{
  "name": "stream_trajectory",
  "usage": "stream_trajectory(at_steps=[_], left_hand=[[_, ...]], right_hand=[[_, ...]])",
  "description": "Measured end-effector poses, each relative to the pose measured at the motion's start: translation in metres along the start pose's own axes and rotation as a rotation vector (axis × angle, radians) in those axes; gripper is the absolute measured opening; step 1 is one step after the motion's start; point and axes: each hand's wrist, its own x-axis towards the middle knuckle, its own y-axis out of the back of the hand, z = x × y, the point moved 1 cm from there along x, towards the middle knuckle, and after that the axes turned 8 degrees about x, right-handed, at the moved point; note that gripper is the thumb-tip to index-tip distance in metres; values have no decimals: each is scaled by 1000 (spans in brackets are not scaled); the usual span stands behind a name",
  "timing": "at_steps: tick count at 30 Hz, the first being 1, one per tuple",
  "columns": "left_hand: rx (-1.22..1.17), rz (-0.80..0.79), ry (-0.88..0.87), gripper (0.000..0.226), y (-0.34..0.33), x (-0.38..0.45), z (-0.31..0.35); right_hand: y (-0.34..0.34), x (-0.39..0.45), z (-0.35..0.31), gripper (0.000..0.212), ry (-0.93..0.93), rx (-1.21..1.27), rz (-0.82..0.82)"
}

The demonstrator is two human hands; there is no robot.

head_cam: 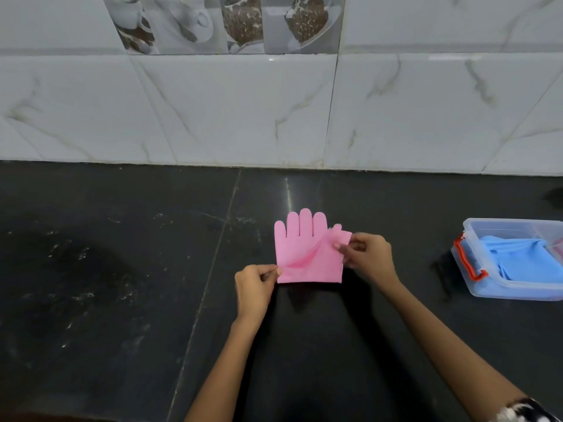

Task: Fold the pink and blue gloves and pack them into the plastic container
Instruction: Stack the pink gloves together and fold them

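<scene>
Both hands hold the pink glove [307, 254] flat on the dark countertop [122, 269]: the left hand [254, 287] pinches its cuff corner, the right hand [370, 257] pinches the thumb side. Thin, limp and probably slippery, it is best gripped at the edges. Well to the right, the plastic container [475, 226] already holds blue gloves [515, 257].

One pink glove [307, 254], four fingers and a thumb counted. One clear plastic container [515, 292] with one red latch [466, 260] showing; blue gloves [524, 260] bunched inside, number not countable. Two hands: left hand [254, 287], right hand [370, 257]. One dark worktop [122, 284].
</scene>
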Motion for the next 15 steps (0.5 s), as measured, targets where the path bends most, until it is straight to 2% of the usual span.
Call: stream_trajectory(at_steps=[2,6,9,15], left_hand=[[16,0,14,11,-1,2,2],[23,18,38,8,-3,1,5],[44,56,31,6,-6,-4,7],[78,127,-62,12,-13,-19,8]], right_hand=[[-6,8,8,27,-59,-69,100],[-5,5,8,31,34,-183,209],[-3,-11,12,22,41,-279,195],[-13,-24,18,23,-30,-270,138]])
